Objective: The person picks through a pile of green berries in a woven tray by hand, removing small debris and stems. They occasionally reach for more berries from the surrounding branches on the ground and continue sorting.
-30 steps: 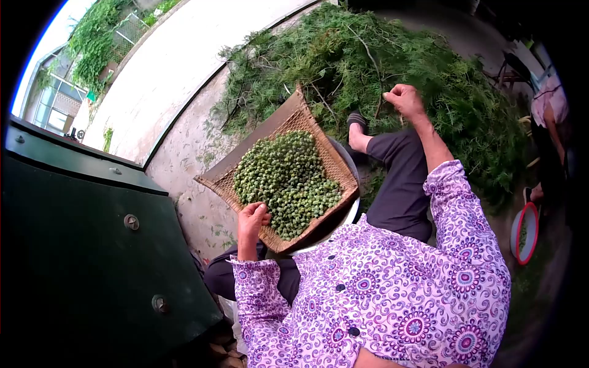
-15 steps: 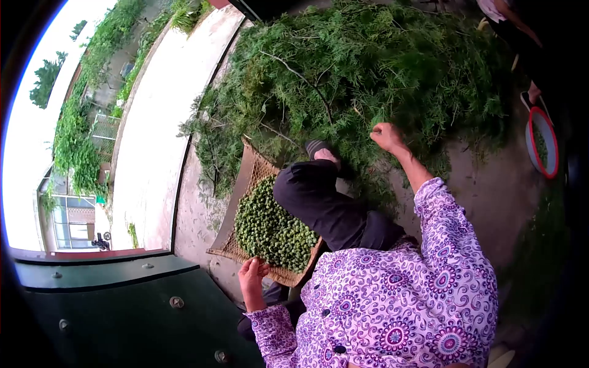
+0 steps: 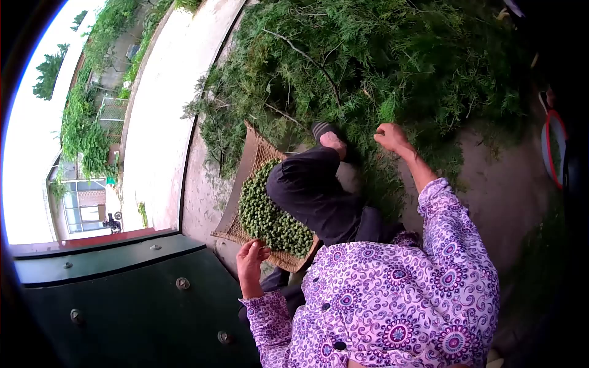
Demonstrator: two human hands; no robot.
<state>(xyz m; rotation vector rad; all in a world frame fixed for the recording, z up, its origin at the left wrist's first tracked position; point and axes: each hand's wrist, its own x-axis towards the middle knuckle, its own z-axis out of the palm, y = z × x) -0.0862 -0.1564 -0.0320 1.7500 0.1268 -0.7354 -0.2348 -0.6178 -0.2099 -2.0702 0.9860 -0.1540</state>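
A shallow woven basket (image 3: 224, 228) full of small round green cones or berries (image 3: 270, 211) sits beside my bent leg. My left hand (image 3: 250, 265) is at its near edge, fingertips pinched together over the rim. My right hand (image 3: 396, 140) hangs near the lower edge of a large heap of cut evergreen branches (image 3: 368, 67), its fingers curled closed. A brighter green sprig (image 3: 388, 109) shows just beyond those fingers. I cannot tell what either hand holds.
A dark green studded metal panel (image 3: 141, 300) stands at the lower left. At the far right are a red-rimmed round container (image 3: 555, 147) and part of another person's foot (image 3: 550, 98). My sandalled foot (image 3: 331, 140) rests beside the branches. Pale pavement (image 3: 156, 116) lies beyond.
The view has shifted slightly, moving the branches and basket up and the red-rimmed container further right. Both hands keep nearly the same places and stay closed.
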